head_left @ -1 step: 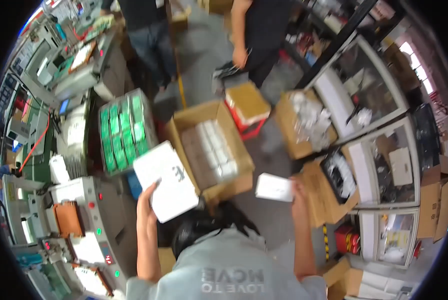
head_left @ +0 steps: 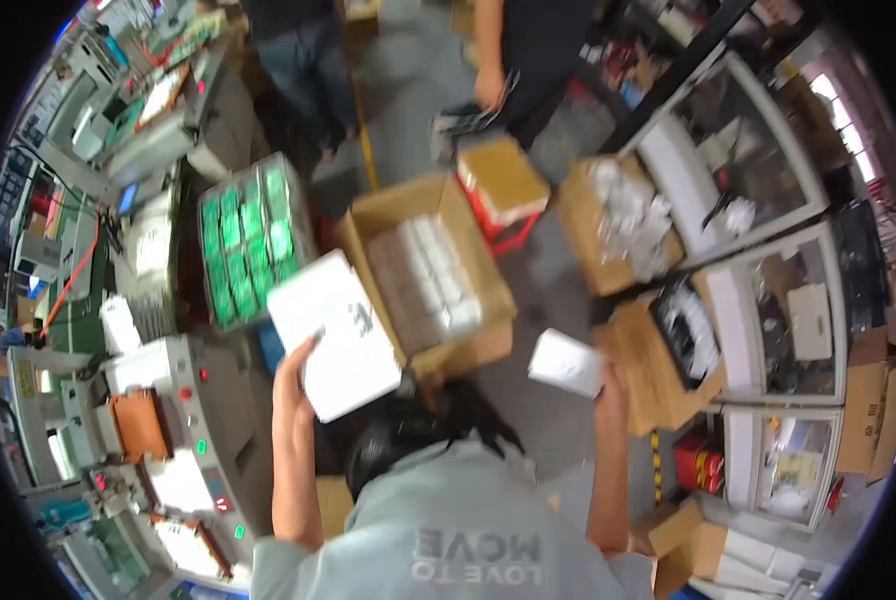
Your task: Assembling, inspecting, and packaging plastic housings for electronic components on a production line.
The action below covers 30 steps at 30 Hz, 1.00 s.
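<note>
My left hand [head_left: 295,385] grips the near left edge of a flat white rectangular slab [head_left: 338,345] with a small dark print; whether it is a thick board or a stack of sheets I cannot tell. The slab overlaps the left side of an open cardboard carton [head_left: 505,295]. Inside the carton lie rows of small white packs [head_left: 433,265] beside a brownish area. Off to the carton's right, my right hand [head_left: 611,383] is closed on the right end of a smaller white rectangular piece [head_left: 564,362], like a thin box or a stack of cards.
A clear bin with green packs [head_left: 253,240] stands left of the carton, beside machines [head_left: 183,400]. Beyond the carton is a red stool [head_left: 508,235] with a brown-topped box [head_left: 505,180]. Cartons and glass-fronted cabinets [head_left: 793,320] line the right. Two people [head_left: 303,70] stand ahead.
The white piece in my right hand has tilted, its right end dropping lower. The whole view has shifted slightly; the slab stays in my left hand.
</note>
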{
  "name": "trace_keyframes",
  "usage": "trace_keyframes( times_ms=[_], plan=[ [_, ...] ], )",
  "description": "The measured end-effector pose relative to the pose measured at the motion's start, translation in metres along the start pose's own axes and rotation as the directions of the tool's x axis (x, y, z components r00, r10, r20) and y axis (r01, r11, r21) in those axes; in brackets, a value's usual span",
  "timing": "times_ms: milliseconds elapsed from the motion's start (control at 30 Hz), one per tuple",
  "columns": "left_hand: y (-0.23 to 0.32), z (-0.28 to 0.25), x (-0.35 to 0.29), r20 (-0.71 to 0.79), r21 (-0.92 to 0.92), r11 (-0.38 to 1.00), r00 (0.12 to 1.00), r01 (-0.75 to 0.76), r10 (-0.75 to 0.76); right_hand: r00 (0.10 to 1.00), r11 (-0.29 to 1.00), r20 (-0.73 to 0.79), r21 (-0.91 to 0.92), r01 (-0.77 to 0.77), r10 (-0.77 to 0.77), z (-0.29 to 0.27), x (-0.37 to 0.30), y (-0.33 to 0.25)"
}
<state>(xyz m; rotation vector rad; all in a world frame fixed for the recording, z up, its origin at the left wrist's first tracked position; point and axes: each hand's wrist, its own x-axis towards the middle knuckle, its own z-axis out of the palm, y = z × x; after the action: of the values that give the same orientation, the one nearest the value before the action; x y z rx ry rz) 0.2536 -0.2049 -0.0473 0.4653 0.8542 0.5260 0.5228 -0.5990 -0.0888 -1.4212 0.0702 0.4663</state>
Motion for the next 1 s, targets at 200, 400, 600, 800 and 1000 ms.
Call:
trace_keyframes(
  times_ms=[200, 400, 600, 800, 1000],
  plan=[
    [0.014, 0.018, 0.043, 0.115, -0.033, 0.999, 0.993, 0.007, -0.004, 0.974, 0.977, -0.190, 0.193, -0.091, 0.128, -0.009, -0.061, 0.042],
    [-0.023, -0.001, 0.076, 0.180, -0.223, 0.974, 0.984, 0.030, 0.011, 0.980, 0.971, 0.036, -0.132, 0.200, -0.196, 0.088, -0.043, -0.020],
    [-0.081, 0.025, 0.120, 0.310, -0.180, 0.972, 0.947, 0.149, -0.088, 0.915, 0.818, 0.302, -0.431, 0.381, -0.267, 0.121, -0.023, -0.026],
    [-0.109, 0.072, 0.148, 0.448, -0.103, 0.966, 0.879, 0.236, -0.167, 0.874, 0.832, 0.010, -0.303, 0.465, -0.485, 0.106, -0.021, -0.028],
    [-0.114, 0.082, 0.164, 0.455, -0.017, 0.963, 0.859, 0.270, -0.233, 0.898, 0.841, -0.012, -0.356, 0.406, -0.439, 0.098, -0.029, -0.041]
  ],
)
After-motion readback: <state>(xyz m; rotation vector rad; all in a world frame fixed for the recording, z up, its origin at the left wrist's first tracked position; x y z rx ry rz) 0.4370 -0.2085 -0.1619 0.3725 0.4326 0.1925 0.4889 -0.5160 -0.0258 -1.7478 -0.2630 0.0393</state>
